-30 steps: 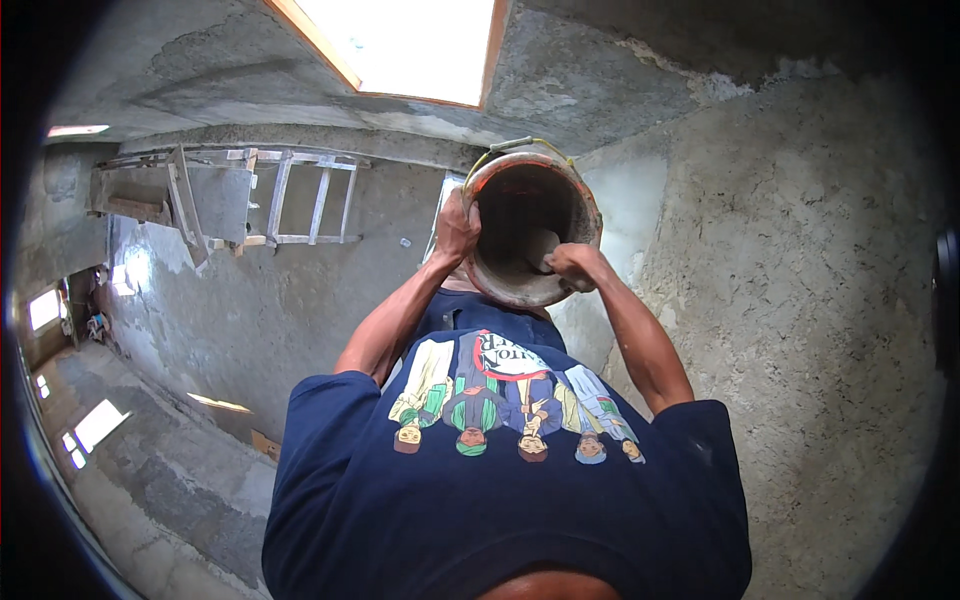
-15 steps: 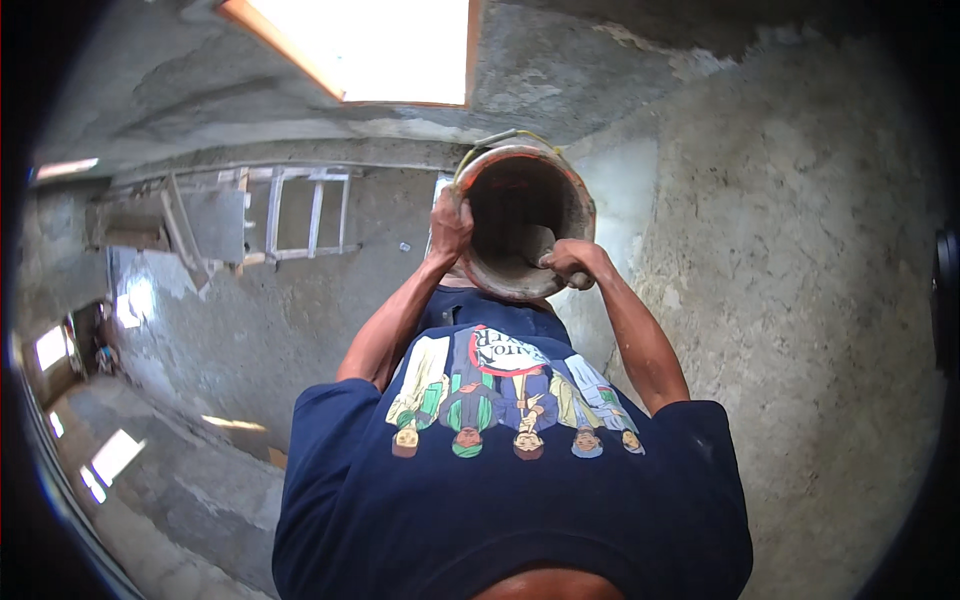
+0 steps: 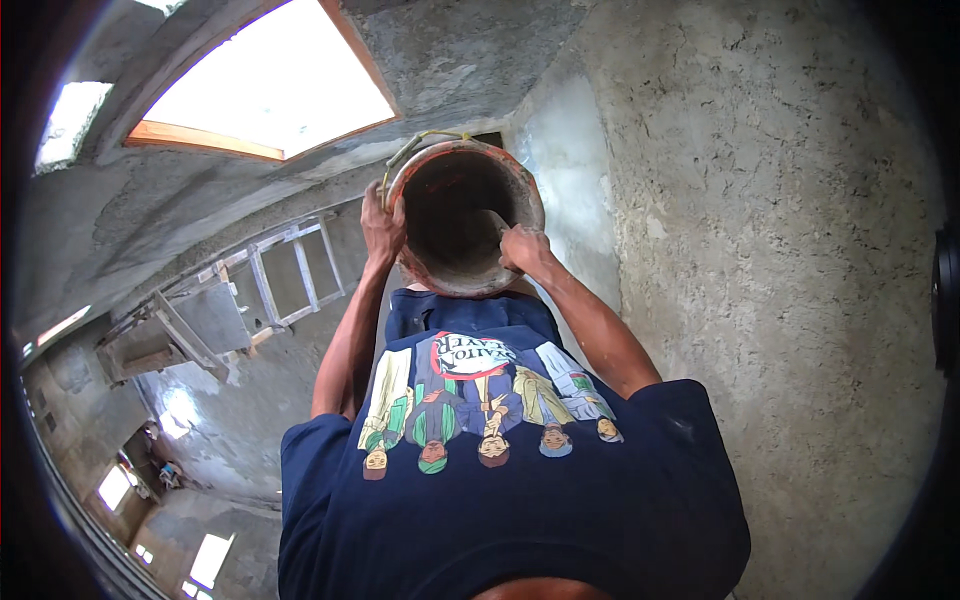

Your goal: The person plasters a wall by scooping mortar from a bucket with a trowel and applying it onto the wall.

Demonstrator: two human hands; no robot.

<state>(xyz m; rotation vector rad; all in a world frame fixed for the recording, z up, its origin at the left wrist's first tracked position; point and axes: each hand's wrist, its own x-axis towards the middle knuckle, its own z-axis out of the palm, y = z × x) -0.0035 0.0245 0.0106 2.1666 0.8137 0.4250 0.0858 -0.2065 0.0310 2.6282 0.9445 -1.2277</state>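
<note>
A mortar-caked bucket (image 3: 535, 205) is tipped with its mouth facing me, in front of my waist. Its wire handle (image 3: 425, 135), with a pale grip, lies over the far rim. My left hand (image 3: 383, 228) is closed on the left side of the rim. Inside the lower right of the mouth, my right hand (image 3: 524, 250) is closed round a trowel. The trowel's grey blade (image 3: 493, 220) points up and left into the bucket, and its handle is mostly hidden by my fingers. The bucket's dark inside hides how much is in it.
A rough plastered wall (image 3: 770, 250) rises on my right. Ahead to the left is a bright window opening (image 3: 270, 85) with a wooden frame. A ladder-like wooden frame (image 3: 295, 270) and boards (image 3: 190, 335) stand farther left.
My view has turned, so the window and wooden frame appear tilted. Bucket and hands sit farther left in the picture. The trowel blade now shows narrower, more edge-on.
</note>
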